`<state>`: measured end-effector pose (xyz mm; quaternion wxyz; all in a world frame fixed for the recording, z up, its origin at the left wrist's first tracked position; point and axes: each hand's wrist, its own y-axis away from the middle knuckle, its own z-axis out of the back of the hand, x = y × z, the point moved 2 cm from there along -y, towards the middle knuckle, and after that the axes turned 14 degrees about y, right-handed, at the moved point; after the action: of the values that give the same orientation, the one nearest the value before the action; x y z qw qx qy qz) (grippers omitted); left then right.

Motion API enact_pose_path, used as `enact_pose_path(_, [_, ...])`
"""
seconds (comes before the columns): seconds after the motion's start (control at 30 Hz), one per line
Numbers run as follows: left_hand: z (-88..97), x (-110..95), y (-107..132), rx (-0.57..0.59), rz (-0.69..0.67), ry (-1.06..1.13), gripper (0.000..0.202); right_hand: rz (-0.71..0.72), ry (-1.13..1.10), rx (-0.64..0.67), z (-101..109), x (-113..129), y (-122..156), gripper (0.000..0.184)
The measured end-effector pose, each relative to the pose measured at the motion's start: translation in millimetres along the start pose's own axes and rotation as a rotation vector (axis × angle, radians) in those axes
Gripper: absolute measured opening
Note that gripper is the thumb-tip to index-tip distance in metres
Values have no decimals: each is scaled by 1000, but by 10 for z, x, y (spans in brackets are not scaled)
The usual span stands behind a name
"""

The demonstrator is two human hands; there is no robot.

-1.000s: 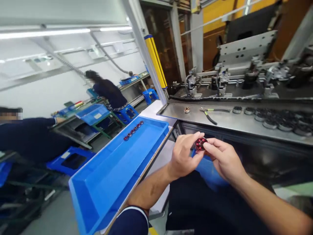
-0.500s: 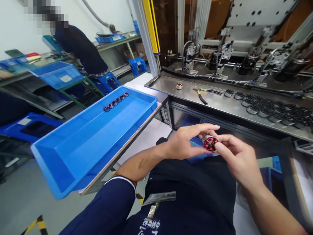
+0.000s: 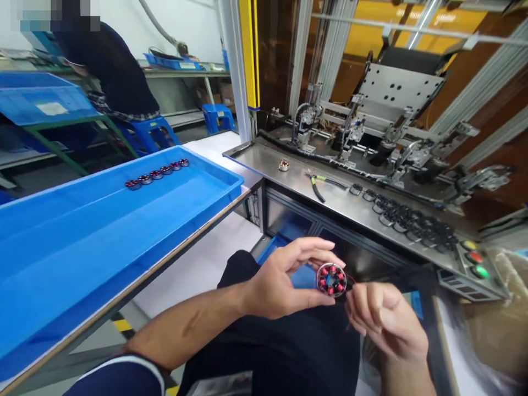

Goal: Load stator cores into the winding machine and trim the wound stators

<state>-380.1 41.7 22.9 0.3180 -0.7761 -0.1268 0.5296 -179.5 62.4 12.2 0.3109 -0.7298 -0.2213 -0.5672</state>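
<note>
My left hand (image 3: pixel 284 278) pinches a round motor stator (image 3: pixel 331 279) by its rim, between thumb and fingers, above my lap. Red windings ring its dark centre, and its open face is turned up toward me. Close to its right side is my right hand (image 3: pixel 385 316), fingers curled together. A thin red wire (image 3: pixel 350 280) runs from the stator to those fingertips, which appear to pinch it; its end is hidden. Several similar stators (image 3: pixel 155 175) lie in a row inside the blue tray (image 3: pixel 231 186) on my left.
On the metal bench stand one copper-coloured stator (image 3: pixel 284 165), cutting pliers (image 3: pixel 317 187) and several dark motor parts (image 3: pixel 406 217). Behind them is a machine with fixtures (image 3: pixel 388 148). Push buttons (image 3: pixel 475 257) sit at the right. A co-worker (image 3: pixel 111 66) sits at the far left.
The view has swung right. The stator has turned its face up toward me. My right fingers have moved off its face to its right side, where a red wire now shows.
</note>
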Motion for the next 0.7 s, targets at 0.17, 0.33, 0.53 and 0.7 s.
enact_pose_path(0.17, [-10,36,-78,-83,-230,-244,73,9,233,-219,-50,-318,91,19])
enact_pose_path(0.33, [-32,63,-113,-65,-321,-470,63,-59,171,-427,-370,-366,-29,22])
enact_pose_path(0.53, [30,69,-91,-75,-261,-416,65,-42,160,-413,-354,-283,-26,10])
enact_pose_path(0.7, [75,130,-42,-103,-122,-240,69,158,535,-409,-223,-140,221,24])
